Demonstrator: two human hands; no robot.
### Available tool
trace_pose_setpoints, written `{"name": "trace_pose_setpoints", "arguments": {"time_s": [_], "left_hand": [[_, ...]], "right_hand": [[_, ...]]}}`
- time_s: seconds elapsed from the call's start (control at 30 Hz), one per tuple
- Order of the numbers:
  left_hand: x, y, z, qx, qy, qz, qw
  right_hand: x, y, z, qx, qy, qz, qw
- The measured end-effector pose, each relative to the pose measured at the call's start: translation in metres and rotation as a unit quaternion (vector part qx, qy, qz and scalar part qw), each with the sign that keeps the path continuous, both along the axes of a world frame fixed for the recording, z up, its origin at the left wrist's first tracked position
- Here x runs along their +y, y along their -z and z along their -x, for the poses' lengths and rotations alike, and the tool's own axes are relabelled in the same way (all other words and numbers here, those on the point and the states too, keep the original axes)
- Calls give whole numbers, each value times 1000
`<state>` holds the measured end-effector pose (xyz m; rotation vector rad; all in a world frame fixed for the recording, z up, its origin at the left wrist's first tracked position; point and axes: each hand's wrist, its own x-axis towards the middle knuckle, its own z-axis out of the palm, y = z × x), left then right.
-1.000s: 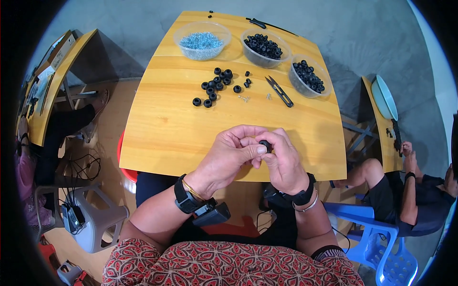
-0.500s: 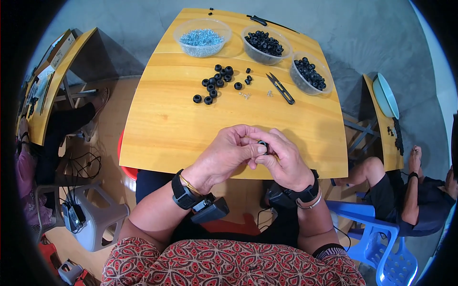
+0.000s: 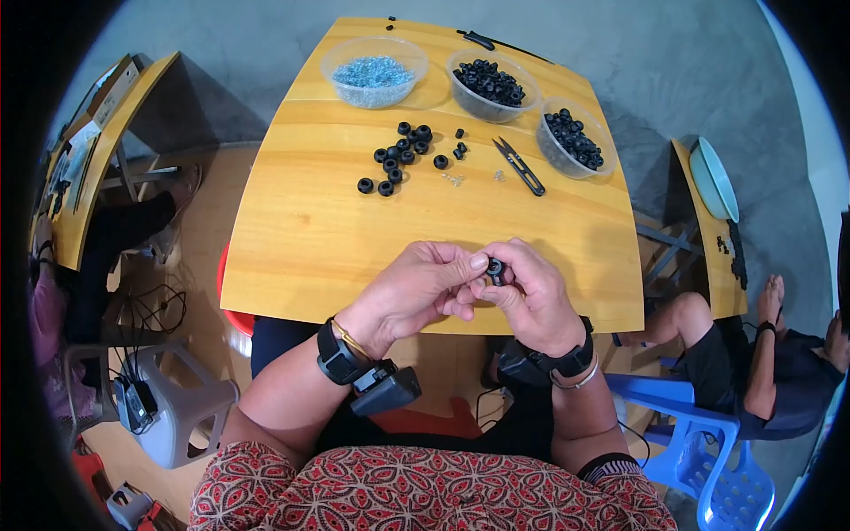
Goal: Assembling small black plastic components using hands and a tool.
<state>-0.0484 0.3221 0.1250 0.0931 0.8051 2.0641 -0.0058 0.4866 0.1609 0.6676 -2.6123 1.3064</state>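
Above the near edge of the table, my two hands meet around a small round black part [image 3: 497,272] with a hole in its face. My right hand [image 3: 537,299] is closed and grips it between thumb and fingers. My left hand [image 3: 414,281] is pinched closed, its thumb tip against the part's left side; whatever lies behind that thumb is hidden. Farther off, several similar round black pieces [image 3: 390,165] lie loose in a cluster. Beside them are smaller black pieces [image 3: 459,150] and tiny clear bits [image 3: 453,180]. Black thread snips [image 3: 520,166] lie to their right.
Along the back stand a clear tub of pale blue bits [image 3: 374,96] and two clear tubs of black pieces [image 3: 487,108] [image 3: 577,168]. A black-handled tool [image 3: 479,40] rests at the far edge. Side tables, a blue chair [image 3: 677,416] and other seated people flank me.
My left thumb has slid from over the black part to its left edge, so more of its face shows. Both hands have shifted slightly; the things on the table stay put.
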Motion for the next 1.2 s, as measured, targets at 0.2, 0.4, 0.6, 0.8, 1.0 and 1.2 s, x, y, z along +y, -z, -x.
{"name": "trace_pose_setpoints", "arguments": {"time_s": [0.2, 0.4, 0.6, 0.8, 1.0, 1.2], "left_hand": [[3, -5, -3, -21, -7, 16, 1000], [5, -6, -5, -28, -25, 37, 999], [6, -6, -4, -25, -32, 36, 999], [11, -6, -8, 16, -60, 77, 995], [5, -6, -4, 0, -28, 61, 998], [4, -1, -3, -14, 2, 16, 1000]], "right_hand": [[-3, -4, -1, 3, 7, -19, 1000], [-6, -12, -7, -55, 53, 1, 997], [-3, 1, -7, -105, 74, 100, 987], [-2, -12, -7, -70, 46, -21, 996], [5, 0, -4, -93, 26, 42, 994], [1, -4, -4, -56, 42, 5, 998]]}}
